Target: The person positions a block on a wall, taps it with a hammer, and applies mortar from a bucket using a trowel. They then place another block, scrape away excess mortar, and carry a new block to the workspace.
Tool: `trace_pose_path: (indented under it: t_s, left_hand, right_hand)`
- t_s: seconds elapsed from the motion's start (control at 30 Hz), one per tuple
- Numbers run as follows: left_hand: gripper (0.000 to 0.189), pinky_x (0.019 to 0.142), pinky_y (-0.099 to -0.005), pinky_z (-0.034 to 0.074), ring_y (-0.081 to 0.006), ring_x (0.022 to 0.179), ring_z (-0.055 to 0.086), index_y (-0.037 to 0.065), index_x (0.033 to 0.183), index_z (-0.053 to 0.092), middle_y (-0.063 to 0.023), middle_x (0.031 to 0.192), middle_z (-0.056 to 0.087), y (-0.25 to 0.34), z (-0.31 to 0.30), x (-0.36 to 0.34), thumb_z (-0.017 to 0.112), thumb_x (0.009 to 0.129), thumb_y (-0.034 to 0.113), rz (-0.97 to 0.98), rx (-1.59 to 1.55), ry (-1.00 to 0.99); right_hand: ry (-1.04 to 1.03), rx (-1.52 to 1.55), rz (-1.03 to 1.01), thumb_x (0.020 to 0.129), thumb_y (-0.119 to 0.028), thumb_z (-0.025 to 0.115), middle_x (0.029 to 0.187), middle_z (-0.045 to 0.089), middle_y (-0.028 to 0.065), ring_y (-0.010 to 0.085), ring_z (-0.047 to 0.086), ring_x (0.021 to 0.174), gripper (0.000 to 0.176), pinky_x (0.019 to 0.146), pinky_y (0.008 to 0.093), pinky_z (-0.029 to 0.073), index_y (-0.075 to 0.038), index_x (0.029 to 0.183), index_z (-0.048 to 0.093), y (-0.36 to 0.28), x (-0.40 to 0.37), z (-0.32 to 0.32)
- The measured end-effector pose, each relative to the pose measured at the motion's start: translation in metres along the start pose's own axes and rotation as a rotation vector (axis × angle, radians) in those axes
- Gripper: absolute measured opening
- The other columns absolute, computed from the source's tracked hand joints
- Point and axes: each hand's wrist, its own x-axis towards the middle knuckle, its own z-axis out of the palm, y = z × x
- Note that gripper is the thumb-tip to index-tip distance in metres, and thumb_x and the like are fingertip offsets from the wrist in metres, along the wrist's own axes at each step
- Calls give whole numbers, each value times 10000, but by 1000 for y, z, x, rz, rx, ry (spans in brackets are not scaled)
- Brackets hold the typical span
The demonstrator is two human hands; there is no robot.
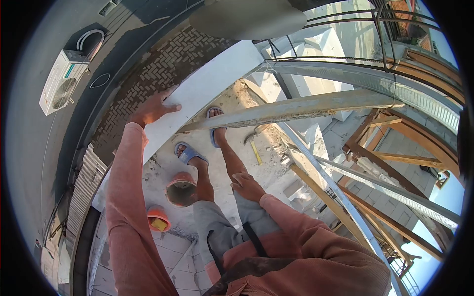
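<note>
My left hand (154,107) lies with fingers apart on the top of a long white block wall (217,66), gripping nothing. Against my leg, by the knee, rests my right hand (247,186); its fingers are loosely bent and hold no tool. Beside my feet, in blue slides, stands a worn reddish bucket (170,186) with grey contents. Nearer me is a smaller orange bucket (150,214) with something yellow inside. A hammer (256,150) with a yellow handle lies on the dusty floor to the right of my feet.
A mortar-stained wooden plank (301,111) crosses from the wall to the right. Metal channels (328,180) and timber slant along my right side. Rebar (340,59) runs across the top. Beyond the wall, brick paving (170,61) lies lower down, near an air-conditioner unit (66,81).
</note>
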Motion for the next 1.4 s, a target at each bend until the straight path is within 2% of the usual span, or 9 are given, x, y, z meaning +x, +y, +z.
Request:
trace_pose_path:
  t_s: [0.2, 0.3, 0.5, 0.9, 1.0, 1.1, 1.2, 1.3, 1.4]
  left_hand:
    - [851, 1125, -380, 391, -307, 1308, 556, 85, 1507, 466, -157, 1441, 582, -2, -8, 14, 830, 793, 372, 26, 33, -23]
    - [810, 1063, -392, 431, -310, 1240, 593, 49, 1430, 515, -179, 1342, 628, 14, -6, 18, 824, 784, 428, -92, 52, 36]
    - [737, 937, -390, 467, -303, 1062, 636, -17, 1237, 566, -228, 1156, 657, 32, 0, 25, 828, 764, 483, -62, 2, 78]
    - [742, 937, -404, 469, -338, 1046, 643, -20, 1213, 548, -223, 1111, 664, 29, -3, 32, 831, 750, 486, -6, 42, 81]
    - [629, 959, -372, 431, -257, 1042, 588, 15, 1149, 564, -147, 1069, 631, 32, -8, 33, 837, 786, 450, -43, 90, 33]
    - [679, 930, -428, 471, -352, 1043, 648, 17, 1153, 553, -235, 1114, 674, 31, -7, 35, 819, 760, 502, -32, 141, 42]
    - [732, 965, -424, 465, -353, 1081, 643, 14, 1249, 551, -237, 1166, 673, 25, -9, 38, 805, 772, 507, -55, 175, -6]
    - [813, 1025, -412, 448, -357, 1155, 628, 26, 1394, 520, -240, 1255, 656, 20, -2, 37, 781, 792, 507, 109, 94, 40]
    - [859, 1076, -403, 424, -354, 1231, 602, 51, 1485, 474, -225, 1334, 631, 15, -4, 39, 764, 811, 500, 110, 124, -1]
  right_hand:
    - [-108, 48, -42, 1005, -427, 524, 1459, 517, 254, 423, 388, 1438, 601, 1192, 461, 317, -6, 1434, 513, 19, 11, -44]
    - [-133, 106, -43, 1008, -425, 516, 1459, 517, 264, 420, 423, 1416, 604, 1186, 454, 327, -3, 1440, 512, 30, 15, -54]
    - [-170, 195, 20, 1012, -441, 496, 1480, 499, 269, 409, 452, 1401, 626, 1179, 444, 338, 7, 1448, 504, 27, 23, -72]
    - [-168, 168, -1, 1020, -434, 505, 1459, 533, 247, 394, 483, 1379, 616, 1165, 411, 347, 3, 1454, 499, 26, 29, -81]
    - [-182, 158, -6, 1022, -436, 499, 1473, 524, 239, 388, 475, 1388, 620, 1169, 404, 340, 7, 1455, 497, 27, 32, -83]
    - [-194, 124, -16, 1024, -437, 493, 1477, 522, 235, 383, 470, 1394, 621, 1170, 400, 338, 10, 1455, 497, 27, 32, -86]
    - [-206, 125, -12, 1024, -439, 491, 1475, 524, 238, 380, 467, 1399, 622, 1172, 400, 337, 11, 1454, 500, 21, 32, -92]
    - [-215, 147, 3, 1023, -441, 492, 1474, 523, 241, 380, 466, 1400, 623, 1174, 403, 336, 12, 1450, 503, 17, 32, -95]
    - [-205, 136, 20, 1022, -438, 500, 1471, 527, 241, 378, 474, 1395, 620, 1172, 403, 343, 16, 1444, 509, 18, 32, -91]
